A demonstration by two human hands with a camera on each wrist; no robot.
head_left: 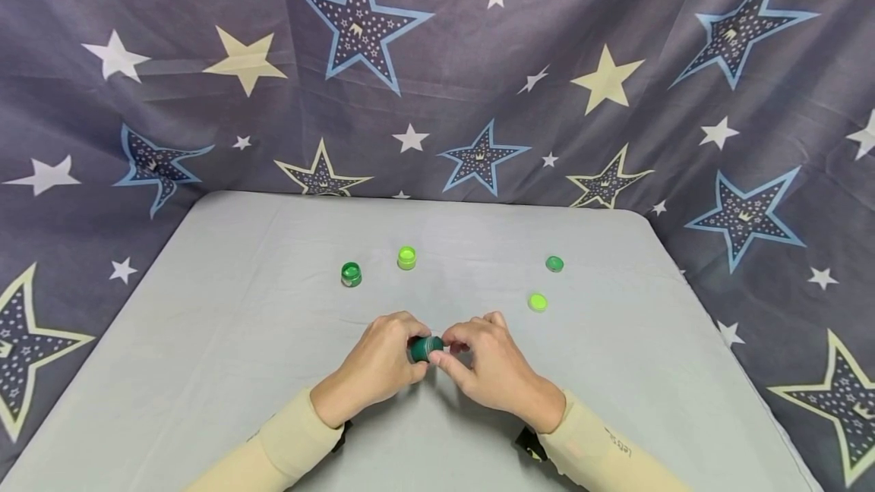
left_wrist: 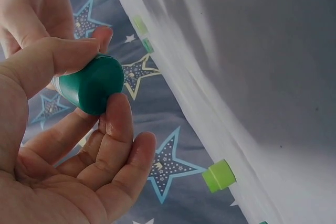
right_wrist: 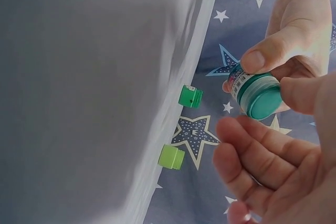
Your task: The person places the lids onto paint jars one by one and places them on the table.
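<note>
A small dark green paint jar lies tilted on its side just above the table. My left hand holds its body between thumb and fingers; the smooth rounded base faces the left wrist camera. At the other end is a see-through lid with green behind it. Thumb and index finger of my right hand pinch the lid's edge, while the other fingers stay loosely bent. A printed label shows on the jar's side, partly covered by the left thumb.
Farther back stand an uncapped green jar and an uncapped lime jar. To the right lie a green lid and a lime lid. A star-patterned cloth hangs behind the grey-covered table.
</note>
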